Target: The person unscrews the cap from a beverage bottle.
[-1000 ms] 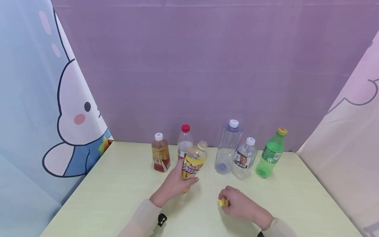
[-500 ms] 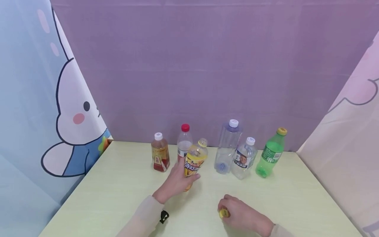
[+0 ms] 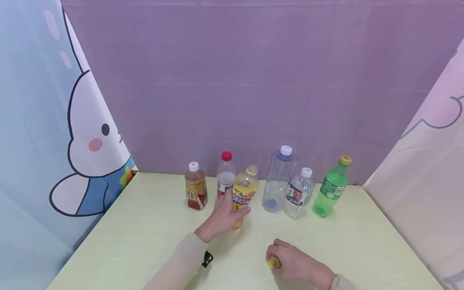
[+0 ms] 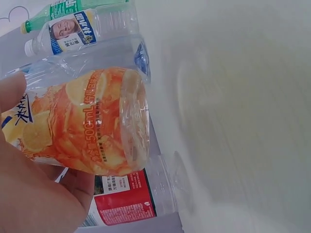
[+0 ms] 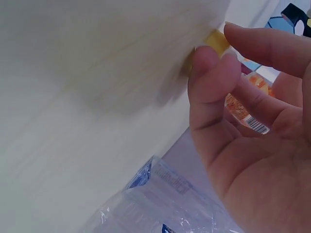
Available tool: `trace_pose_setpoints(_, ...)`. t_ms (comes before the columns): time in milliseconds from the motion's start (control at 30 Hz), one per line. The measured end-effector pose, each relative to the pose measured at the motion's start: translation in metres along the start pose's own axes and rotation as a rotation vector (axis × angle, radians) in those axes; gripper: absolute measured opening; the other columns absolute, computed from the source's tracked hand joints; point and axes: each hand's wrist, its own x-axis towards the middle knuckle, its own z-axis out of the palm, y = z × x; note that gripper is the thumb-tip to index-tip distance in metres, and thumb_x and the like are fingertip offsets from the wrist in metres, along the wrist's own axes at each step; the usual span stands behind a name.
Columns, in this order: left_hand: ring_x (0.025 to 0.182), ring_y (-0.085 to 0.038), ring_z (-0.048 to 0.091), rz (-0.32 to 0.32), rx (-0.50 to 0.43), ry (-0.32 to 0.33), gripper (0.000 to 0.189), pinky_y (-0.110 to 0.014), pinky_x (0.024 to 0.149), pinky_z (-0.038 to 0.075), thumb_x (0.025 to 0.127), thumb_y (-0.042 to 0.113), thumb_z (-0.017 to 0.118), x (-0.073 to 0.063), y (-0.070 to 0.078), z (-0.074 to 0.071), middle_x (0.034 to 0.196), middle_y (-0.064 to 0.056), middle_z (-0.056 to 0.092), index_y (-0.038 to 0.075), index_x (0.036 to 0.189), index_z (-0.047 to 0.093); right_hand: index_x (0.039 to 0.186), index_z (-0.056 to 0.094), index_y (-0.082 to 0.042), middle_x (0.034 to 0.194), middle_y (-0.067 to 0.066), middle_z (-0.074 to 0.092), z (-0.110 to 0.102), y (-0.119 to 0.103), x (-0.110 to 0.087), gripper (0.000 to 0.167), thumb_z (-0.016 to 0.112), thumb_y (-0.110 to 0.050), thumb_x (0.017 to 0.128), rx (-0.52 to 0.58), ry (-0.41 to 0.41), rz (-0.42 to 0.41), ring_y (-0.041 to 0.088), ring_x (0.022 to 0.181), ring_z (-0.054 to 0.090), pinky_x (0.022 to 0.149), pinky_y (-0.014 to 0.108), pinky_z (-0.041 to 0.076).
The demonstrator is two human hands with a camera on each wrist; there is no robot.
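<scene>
My left hand (image 3: 222,216) grips a capless drink bottle (image 3: 246,189) with a yellow and orange label, around its middle. It leans slightly to the right in the head view. In the left wrist view the base of this bottle (image 4: 133,124) faces the pale tabletop; whether it touches I cannot tell. Nearer the front, my right hand (image 3: 297,262) pinches a small yellow bottle cap (image 3: 274,262) low over the table. Most of the cap (image 5: 217,42) is hidden behind the fingertips in the right wrist view. Just behind the left hand stands a red-capped clear bottle (image 3: 226,179).
An amber bottle (image 3: 197,189) with a white cap stands to the left. Rightward are a tall clear bottle (image 3: 278,181), a shorter clear bottle (image 3: 299,195) and a green bottle (image 3: 331,189) with a yellow cap. A purple curtain (image 3: 232,80) hangs behind the table (image 3: 145,225).
The left hand has carried the capless bottle a little rightward and back, closer to the tall clear bottle. The right hand has moved slightly toward the front edge, still pinching the cap.
</scene>
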Motion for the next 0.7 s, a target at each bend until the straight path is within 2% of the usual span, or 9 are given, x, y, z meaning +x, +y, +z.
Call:
trace_pose_setpoints(200, 0.134, -0.033, 0.044, -0.010, -0.009, 0.013, 0.082, -0.059, 0.107, 0.041, 0.095, 0.052, 0.066, 0.007, 0.000, 0.003, 0.144, -0.014, 0.046, 0.012, 0.154, 0.025, 0.100, 0.068, -0.014, 0.091, -0.011, 0.051, -0.002, -0.001, -0.004, 0.020, 0.078, -0.008, 0.084, 0.004, 0.024, -0.009, 0.001, 0.077, 0.049, 0.068, 0.024, 0.049)
trace_pose_setpoints(467, 0.129, -0.027, 0.055, 0.012, -0.062, 0.092, 0.072, -0.054, 0.106, 0.044, 0.093, 0.040, 0.074, 0.017, 0.001, 0.009, 0.140, -0.009, 0.056, 0.014, 0.147, 0.035, 0.105, 0.068, -0.011, 0.096, -0.004, 0.057, -0.018, -0.005, -0.001, 0.023, 0.079, -0.014, 0.085, -0.055, 0.076, 0.005, 0.006, 0.079, 0.056, 0.068, 0.029, 0.051)
trace_pose_setpoints(600, 0.128, -0.026, 0.056, 0.002, -0.093, 0.088, 0.071, -0.055, 0.106, 0.044, 0.092, 0.040, 0.075, 0.019, 0.004, 0.012, 0.140, -0.007, 0.058, 0.016, 0.146, 0.037, 0.107, 0.068, -0.010, 0.097, -0.003, 0.060, -0.032, -0.010, 0.000, 0.023, 0.078, -0.015, 0.087, -0.077, 0.138, -0.001, 0.007, 0.078, 0.056, 0.066, 0.029, 0.050)
trace_pose_setpoints(700, 0.127, -0.025, 0.057, -0.010, -0.098, 0.086, 0.071, -0.054, 0.106, 0.045, 0.092, 0.041, 0.075, 0.020, 0.007, 0.013, 0.139, -0.005, 0.059, 0.017, 0.146, 0.037, 0.107, 0.069, -0.011, 0.095, -0.006, 0.060, -0.042, -0.014, 0.000, 0.021, 0.077, -0.014, 0.088, -0.074, 0.224, -0.014, 0.006, 0.077, 0.055, 0.065, 0.027, 0.049)
